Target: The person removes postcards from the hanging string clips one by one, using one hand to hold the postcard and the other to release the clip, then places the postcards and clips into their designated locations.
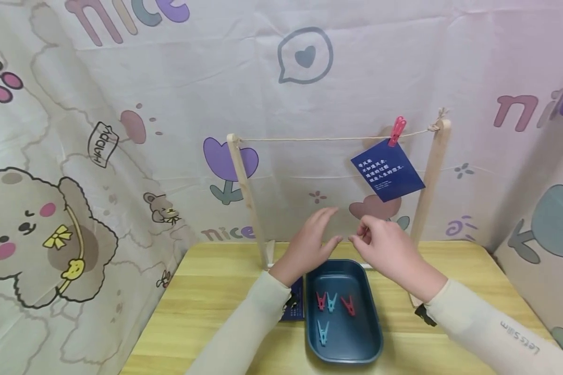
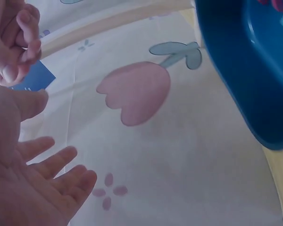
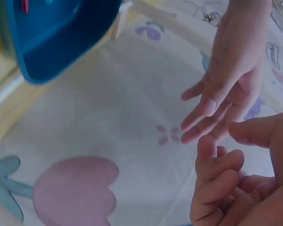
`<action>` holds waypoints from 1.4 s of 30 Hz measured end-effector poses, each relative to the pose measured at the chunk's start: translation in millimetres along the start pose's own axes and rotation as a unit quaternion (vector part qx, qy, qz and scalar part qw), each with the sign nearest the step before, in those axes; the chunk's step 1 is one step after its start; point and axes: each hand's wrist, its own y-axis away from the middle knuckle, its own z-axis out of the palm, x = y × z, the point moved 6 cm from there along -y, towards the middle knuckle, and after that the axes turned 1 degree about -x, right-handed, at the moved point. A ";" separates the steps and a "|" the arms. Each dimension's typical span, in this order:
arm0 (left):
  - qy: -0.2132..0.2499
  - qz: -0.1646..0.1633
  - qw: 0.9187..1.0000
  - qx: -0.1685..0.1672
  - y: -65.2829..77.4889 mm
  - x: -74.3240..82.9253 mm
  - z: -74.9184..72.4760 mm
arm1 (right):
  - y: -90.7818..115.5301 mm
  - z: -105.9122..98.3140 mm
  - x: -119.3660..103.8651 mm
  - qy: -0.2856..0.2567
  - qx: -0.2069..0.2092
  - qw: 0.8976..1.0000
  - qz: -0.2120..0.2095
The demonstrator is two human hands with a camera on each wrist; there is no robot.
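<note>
Both hands hover over the far end of a dark blue tray (image 1: pixel 344 346), near each other and holding nothing. My left hand (image 1: pixel 309 242) has its fingers extended and the thumb spread, plain in the left wrist view. The fingers of my right hand (image 1: pixel 389 245) are loosely bent, with the thumb apart from them in the right wrist view. Several red and light blue clothespins, one a blue clothespin (image 1: pixel 322 333), lie in the tray. Above the right hand, a navy card (image 1: pixel 387 169) with white writing hangs tilted from a pink clothespin (image 1: pixel 396 130) on a string (image 1: pixel 305 139).
Wooden posts, a left post (image 1: pixel 246 200) and a right post (image 1: pixel 430 182), hold the string across the back. Another dark blue printed card (image 1: pixel 294 307) lies left of the tray, partly under the left wrist. A patterned cloth (image 1: pixel 305 99) hangs behind the wooden table (image 1: pixel 206 312).
</note>
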 end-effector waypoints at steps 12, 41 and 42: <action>0.116 -0.020 0.993 0.026 -39.8 25.7 11.9 | -8.4 -56.6 17.1 0.003 0.023 0.999 0.029; 0.461 -0.103 0.870 0.140 -93.3 49.4 11.2 | -34.0 -143.2 24.9 -0.036 0.110 0.992 0.044; 0.463 -0.104 0.869 0.139 -93.8 50.5 11.6 | -35.5 -146.2 25.1 -0.038 0.117 0.992 0.042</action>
